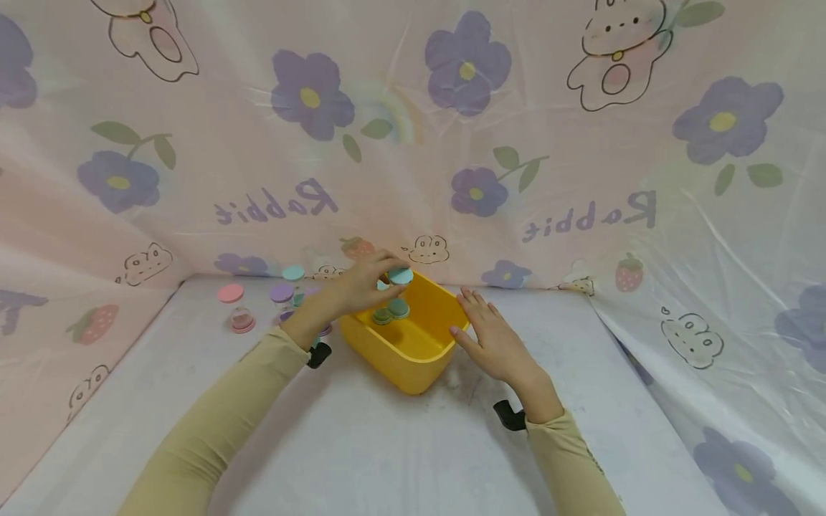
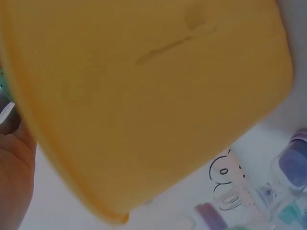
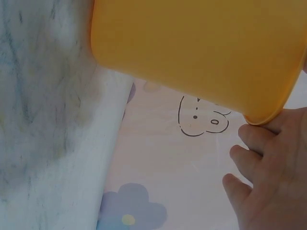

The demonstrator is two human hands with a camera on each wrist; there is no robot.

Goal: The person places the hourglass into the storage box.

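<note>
Over the far left part of a yellow box (image 1: 403,367), my left hand (image 1: 364,283) pinches a small sand timer with a light blue end (image 1: 401,276); the rest of it is largely hidden by the fingers. Inside the box are a green round end (image 1: 382,316) and a teal round end (image 1: 399,309), apparently of other sand timers. My right hand (image 1: 497,344) touches the box's right rim, its fingers fairly straight. In the left wrist view, the box wall (image 2: 158,105) hides most of that hand. The right wrist view shows fingers (image 3: 249,163) at the box corner.
Left of the box stands a pink sand timer (image 1: 242,322), with purple ones (image 1: 281,292) and a light blue-topped one (image 1: 293,273) beside it, partly behind my left arm. A patterned curtain (image 1: 413,158) rises behind the white table (image 1: 361,444).
</note>
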